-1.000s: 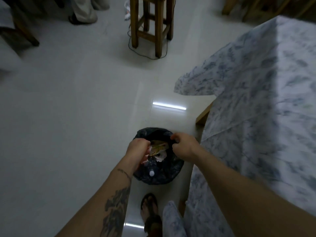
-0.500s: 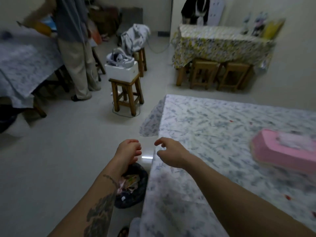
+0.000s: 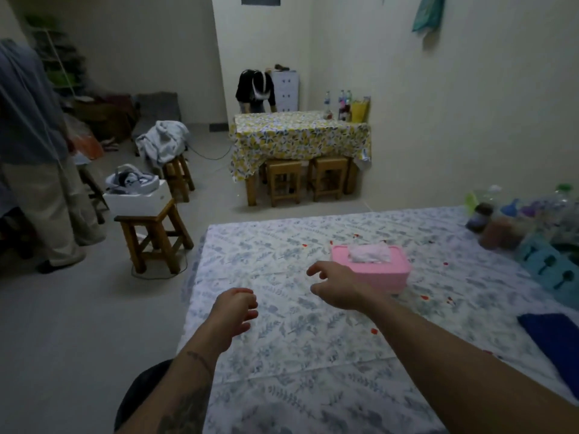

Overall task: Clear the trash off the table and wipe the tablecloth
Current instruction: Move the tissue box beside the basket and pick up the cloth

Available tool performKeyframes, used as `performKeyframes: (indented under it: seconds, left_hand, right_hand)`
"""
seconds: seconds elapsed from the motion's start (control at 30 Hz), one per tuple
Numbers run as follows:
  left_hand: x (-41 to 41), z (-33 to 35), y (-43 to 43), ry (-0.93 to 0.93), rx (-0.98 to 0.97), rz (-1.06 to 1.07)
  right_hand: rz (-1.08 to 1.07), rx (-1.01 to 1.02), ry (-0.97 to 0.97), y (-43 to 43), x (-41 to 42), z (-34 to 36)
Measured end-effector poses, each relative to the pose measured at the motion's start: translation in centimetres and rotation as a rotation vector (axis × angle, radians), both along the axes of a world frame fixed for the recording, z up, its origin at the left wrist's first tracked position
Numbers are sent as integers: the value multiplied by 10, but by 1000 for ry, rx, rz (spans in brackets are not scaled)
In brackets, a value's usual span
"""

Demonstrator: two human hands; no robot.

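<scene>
A white tablecloth with a blue leaf print covers the table in front of me. Small red scraps lie scattered on it. A pink tissue box with a white tissue sticking out stands mid-table. My right hand hovers just left of the box, empty, fingers spread. My left hand hangs over the cloth's left edge, fingers loosely curled, holding nothing. A dark blue cloth lies at the right edge. The black trash bag shows partly on the floor under my left forearm.
Jars, bottles and a teal tray crowd the table's far right. A wooden stool carrying a white box stands left of the table. A person stands at far left. Another person leans over a yellow-clothed table at the back.
My view has lifted from the trash bag on the floor to the tabletop. Both hands left the bag, opened, and moved over the tablecloth; the right one reached toward the pink tissue box.
</scene>
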State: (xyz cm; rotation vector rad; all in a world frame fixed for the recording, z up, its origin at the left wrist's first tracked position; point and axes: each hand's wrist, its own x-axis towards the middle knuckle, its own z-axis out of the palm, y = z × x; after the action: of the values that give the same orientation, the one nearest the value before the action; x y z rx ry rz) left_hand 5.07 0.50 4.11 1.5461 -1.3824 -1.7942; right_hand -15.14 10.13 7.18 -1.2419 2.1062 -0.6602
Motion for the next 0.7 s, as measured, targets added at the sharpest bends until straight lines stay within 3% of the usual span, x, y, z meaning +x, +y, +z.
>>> performKeyframes:
  seconds: [0.2, 0.37, 0.5, 0.7]
  left_hand:
    - [-79, 22, 1, 52, -76, -162]
    - [-138, 10, 11, 22, -92, -282]
    - [-179, -5, 19, -36, -67, -324]
    - [-241, -30, 18, -119, -54, -237]
  right_hand:
    - [-183, -11, 95, 36, -58, 17]
    - [-287, 128, 199, 74, -113, 5]
    - [-390, 220, 144, 96, -161, -12]
    - [-402, 191, -37, 91, -231, -45]
